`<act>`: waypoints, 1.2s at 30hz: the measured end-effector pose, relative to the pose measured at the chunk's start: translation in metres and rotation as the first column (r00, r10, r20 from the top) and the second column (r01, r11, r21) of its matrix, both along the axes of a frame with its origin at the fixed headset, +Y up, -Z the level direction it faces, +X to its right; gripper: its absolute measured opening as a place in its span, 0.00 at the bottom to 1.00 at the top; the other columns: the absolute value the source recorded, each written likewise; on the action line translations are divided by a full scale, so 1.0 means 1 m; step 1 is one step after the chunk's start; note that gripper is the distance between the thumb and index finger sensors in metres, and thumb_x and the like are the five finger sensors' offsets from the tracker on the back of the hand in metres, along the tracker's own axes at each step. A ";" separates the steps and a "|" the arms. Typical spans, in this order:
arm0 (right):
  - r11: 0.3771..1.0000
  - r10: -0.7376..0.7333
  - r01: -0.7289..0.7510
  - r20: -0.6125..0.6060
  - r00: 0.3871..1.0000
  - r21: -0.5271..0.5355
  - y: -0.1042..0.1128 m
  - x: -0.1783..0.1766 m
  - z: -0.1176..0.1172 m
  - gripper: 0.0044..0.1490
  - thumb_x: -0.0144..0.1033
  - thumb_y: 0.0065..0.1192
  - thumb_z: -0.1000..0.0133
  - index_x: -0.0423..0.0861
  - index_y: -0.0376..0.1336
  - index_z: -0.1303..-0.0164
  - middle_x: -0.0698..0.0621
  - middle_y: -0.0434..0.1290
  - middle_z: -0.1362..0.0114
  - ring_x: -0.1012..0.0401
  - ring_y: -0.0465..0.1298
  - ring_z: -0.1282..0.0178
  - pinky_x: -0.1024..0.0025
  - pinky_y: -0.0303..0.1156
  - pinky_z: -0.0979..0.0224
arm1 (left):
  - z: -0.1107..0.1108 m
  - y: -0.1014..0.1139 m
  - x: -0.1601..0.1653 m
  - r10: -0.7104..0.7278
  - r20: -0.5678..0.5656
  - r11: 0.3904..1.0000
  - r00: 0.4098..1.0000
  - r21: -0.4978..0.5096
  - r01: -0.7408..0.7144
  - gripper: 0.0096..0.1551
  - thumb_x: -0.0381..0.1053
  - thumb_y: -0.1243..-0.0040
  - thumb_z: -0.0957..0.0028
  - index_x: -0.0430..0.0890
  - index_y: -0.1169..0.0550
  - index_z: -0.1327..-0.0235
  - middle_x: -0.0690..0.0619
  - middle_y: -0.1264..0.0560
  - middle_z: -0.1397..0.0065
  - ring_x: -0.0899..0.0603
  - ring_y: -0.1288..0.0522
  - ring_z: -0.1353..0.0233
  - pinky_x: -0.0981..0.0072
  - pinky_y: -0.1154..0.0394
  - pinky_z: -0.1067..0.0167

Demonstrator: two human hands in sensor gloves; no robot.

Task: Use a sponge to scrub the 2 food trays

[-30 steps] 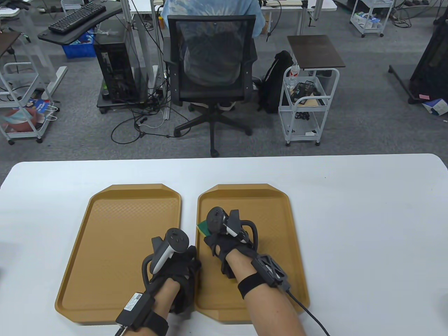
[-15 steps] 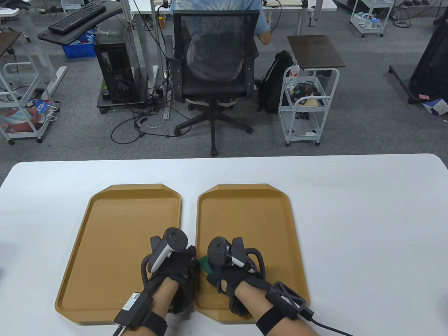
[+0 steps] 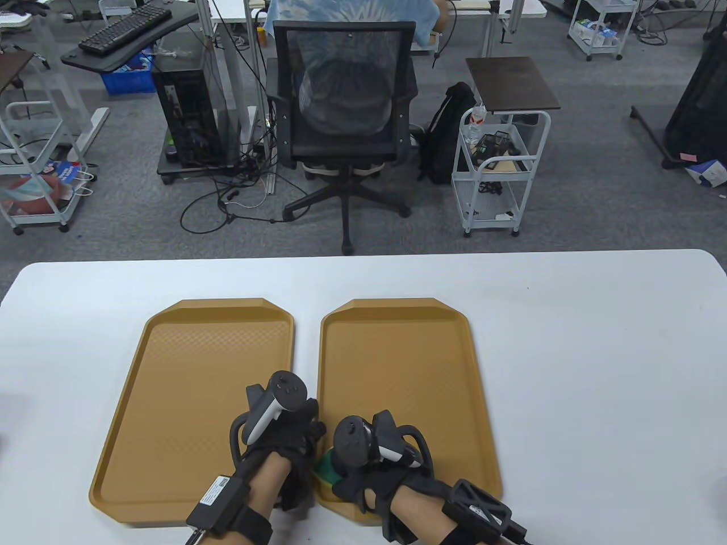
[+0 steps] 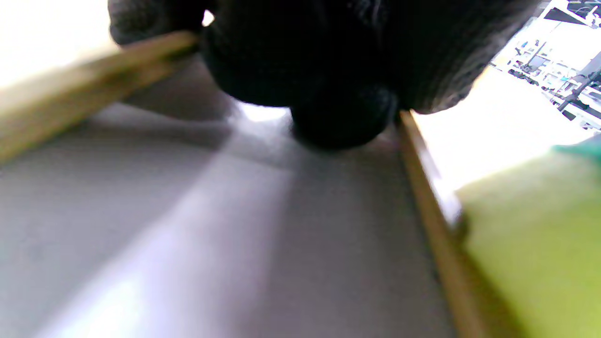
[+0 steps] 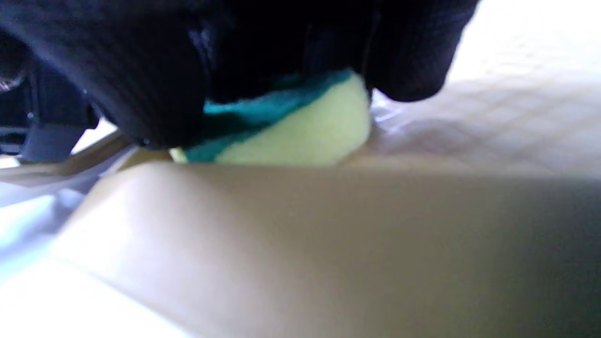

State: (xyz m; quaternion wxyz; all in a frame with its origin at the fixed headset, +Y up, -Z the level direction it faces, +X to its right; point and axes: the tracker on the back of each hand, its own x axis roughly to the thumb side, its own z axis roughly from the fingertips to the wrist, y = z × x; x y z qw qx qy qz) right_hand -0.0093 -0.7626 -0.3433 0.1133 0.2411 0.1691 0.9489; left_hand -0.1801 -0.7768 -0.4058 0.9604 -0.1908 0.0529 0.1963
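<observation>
Pinching the sponge (image 3: 325, 466) at the lower left of the right tray (image 3: 443, 363), the right hand (image 3: 375, 454) should press flat while the left hand (image 3: 287, 437), grip unclear, steadies between the trays.

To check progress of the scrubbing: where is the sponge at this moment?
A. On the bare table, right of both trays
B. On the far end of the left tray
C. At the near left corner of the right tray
C: the right hand grips the sponge at the near left corner of the right tray.
</observation>
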 end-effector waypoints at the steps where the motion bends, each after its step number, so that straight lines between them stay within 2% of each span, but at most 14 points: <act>1: 1.000 0.016 -0.016 -0.008 1.000 0.014 0.000 0.000 0.001 0.30 0.48 0.78 0.51 0.51 0.68 0.41 0.44 0.66 0.22 0.46 0.72 0.32 0.48 0.73 0.31 | 0.000 0.000 0.000 -0.002 0.001 1.000 1.000 0.001 0.002 0.35 0.59 0.30 0.53 0.54 0.25 0.30 0.56 0.13 0.58 0.46 0.18 0.60 0.50 0.26 0.46; 11: 0.998 0.065 -0.064 -0.038 0.997 0.014 0.003 0.024 0.002 0.34 0.46 0.78 0.51 0.53 0.65 0.36 0.45 0.64 0.21 0.48 0.74 0.32 0.51 0.74 0.30 | 0.001 -0.001 0.002 -0.008 0.000 1.000 1.000 0.006 0.008 0.35 0.59 0.30 0.53 0.54 0.24 0.31 0.56 0.13 0.58 0.46 0.18 0.60 0.50 0.26 0.46; 21: 0.995 0.095 -0.095 0.000 0.995 -0.006 0.004 0.074 0.001 0.34 0.46 0.78 0.51 0.53 0.65 0.36 0.48 0.64 0.20 0.48 0.72 0.30 0.49 0.73 0.30 | 0.001 -0.001 0.002 -0.009 0.001 1.000 1.000 0.005 0.009 0.35 0.59 0.30 0.53 0.53 0.24 0.31 0.56 0.13 0.58 0.46 0.18 0.60 0.50 0.26 0.46; 36: 0.997 0.069 -0.070 0.041 0.997 0.030 0.003 0.137 0.010 0.34 0.45 0.77 0.50 0.57 0.64 0.34 0.48 0.63 0.19 0.48 0.70 0.26 0.47 0.71 0.27 | 0.001 -0.001 0.003 -0.015 0.002 1.000 1.000 0.007 0.015 0.34 0.59 0.30 0.53 0.53 0.25 0.31 0.56 0.13 0.58 0.46 0.18 0.60 0.50 0.26 0.46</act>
